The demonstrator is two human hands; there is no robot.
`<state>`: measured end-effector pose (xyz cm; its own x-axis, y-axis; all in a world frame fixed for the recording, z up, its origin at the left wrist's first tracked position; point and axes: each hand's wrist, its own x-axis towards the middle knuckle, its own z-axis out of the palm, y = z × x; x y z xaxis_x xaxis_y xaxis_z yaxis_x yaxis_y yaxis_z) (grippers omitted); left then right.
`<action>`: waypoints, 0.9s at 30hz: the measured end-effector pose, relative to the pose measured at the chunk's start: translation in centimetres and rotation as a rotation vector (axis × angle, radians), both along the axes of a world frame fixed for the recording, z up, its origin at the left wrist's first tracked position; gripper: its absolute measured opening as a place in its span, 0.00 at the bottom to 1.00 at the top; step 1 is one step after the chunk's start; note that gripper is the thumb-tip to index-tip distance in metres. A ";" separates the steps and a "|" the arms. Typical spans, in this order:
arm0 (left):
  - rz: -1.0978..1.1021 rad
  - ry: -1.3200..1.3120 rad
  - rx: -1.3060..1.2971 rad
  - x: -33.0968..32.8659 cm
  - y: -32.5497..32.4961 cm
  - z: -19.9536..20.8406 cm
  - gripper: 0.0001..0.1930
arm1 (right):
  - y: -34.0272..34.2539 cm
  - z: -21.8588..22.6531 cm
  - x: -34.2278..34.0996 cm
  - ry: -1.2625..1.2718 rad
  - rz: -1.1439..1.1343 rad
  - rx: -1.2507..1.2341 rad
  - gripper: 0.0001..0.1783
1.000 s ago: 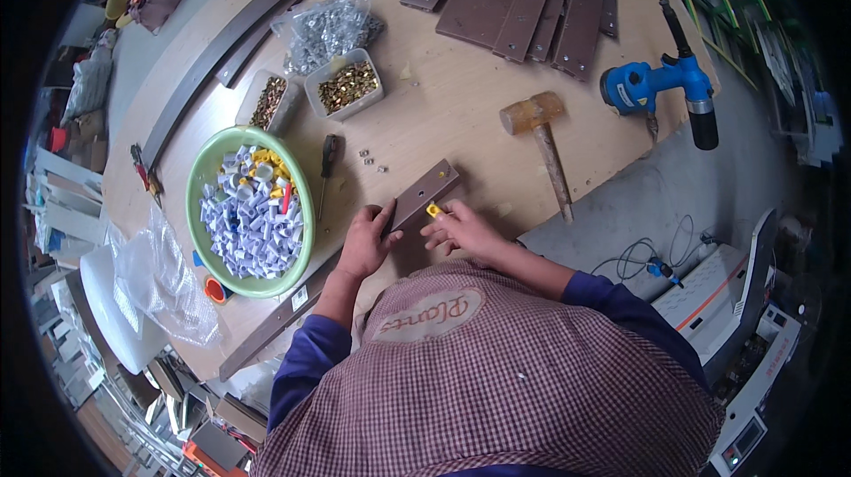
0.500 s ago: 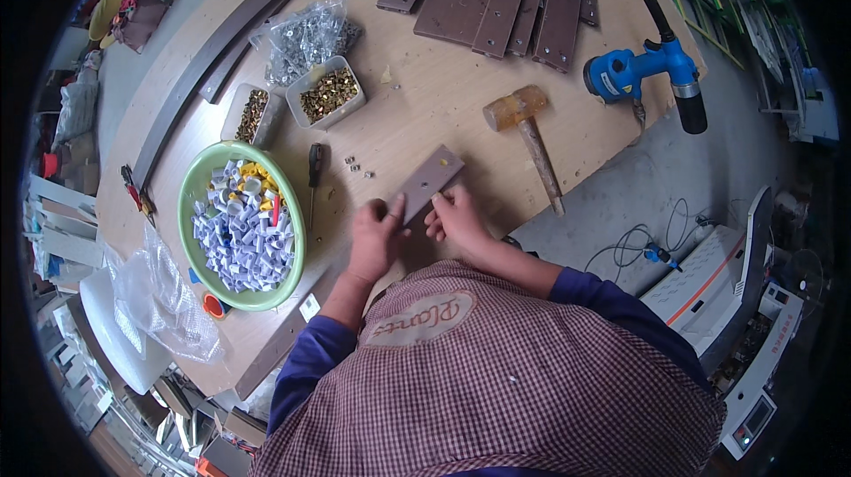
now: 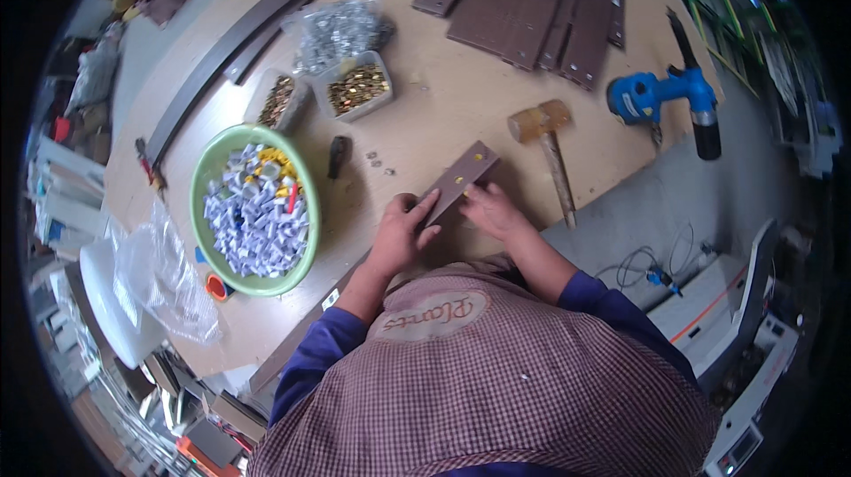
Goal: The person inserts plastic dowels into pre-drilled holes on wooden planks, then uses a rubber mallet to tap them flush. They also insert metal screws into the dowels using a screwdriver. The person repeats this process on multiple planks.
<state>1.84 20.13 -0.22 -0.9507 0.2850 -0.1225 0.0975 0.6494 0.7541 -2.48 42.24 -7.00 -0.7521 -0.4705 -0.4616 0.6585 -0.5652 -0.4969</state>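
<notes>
A long brown plank (image 3: pixel 441 198) slants across the table edge in front of me. Near its far end, two holes show brass-coloured metal inside. My left hand (image 3: pixel 401 230) is closed on the plank's left side, with fingers laid over its top face. Beside the right edge, my right hand (image 3: pixel 493 212) is pinched close to the wood; a small brass-coloured piece (image 3: pixel 466 194) shows at its fingertips. A wooden mallet (image 3: pixel 541 122) lies to the right of the plank. Several small metal nuts (image 3: pixel 374 160) lie loose to its left, near a black-handled screwdriver (image 3: pixel 338 156).
A green basin (image 3: pixel 197 202) of white and yellow plastic pieces stands left. Behind are two clear boxes (image 3: pixel 387 100) of brass fittings and a bag of metal hardware (image 3: pixel 341 34). Brown boards (image 3: pixel 505 20) lie at the back, a blue power tool (image 3: pixel 660 94) right, bubble wrap (image 3: pixel 168 277) left.
The plank's second hole, dark before, now shows brass colour. My right hand is a little further along the plank's right edge. The whole view has shifted.
</notes>
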 end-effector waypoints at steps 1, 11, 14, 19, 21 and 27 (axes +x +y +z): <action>-0.006 -0.006 -0.025 0.1 -0.1 0.0 0.36 | 0.1 -0.3 -0.3 0.028 0.012 -0.008 0.21; 0.170 -0.284 -0.046 6.2 -3.3 -0.3 0.40 | -1.6 -0.1 -2.7 0.236 -0.064 0.280 0.24; 0.217 -0.311 -0.018 5.8 -2.4 0.1 0.41 | -2.1 0.2 -4.1 0.232 -0.067 0.350 0.25; 0.266 -0.250 -0.189 3.3 -1.5 0.1 0.45 | -1.8 -0.6 -6.7 0.093 -0.101 0.181 0.22; 0.268 -0.169 -0.274 1.7 -1.5 -0.5 0.46 | -1.8 -1.3 -7.9 -0.024 -0.143 0.140 0.23; 0.214 0.097 -0.302 -2.6 -1.6 -1.5 0.42 | -1.4 -2.7 -11.9 -0.116 -0.249 0.402 0.25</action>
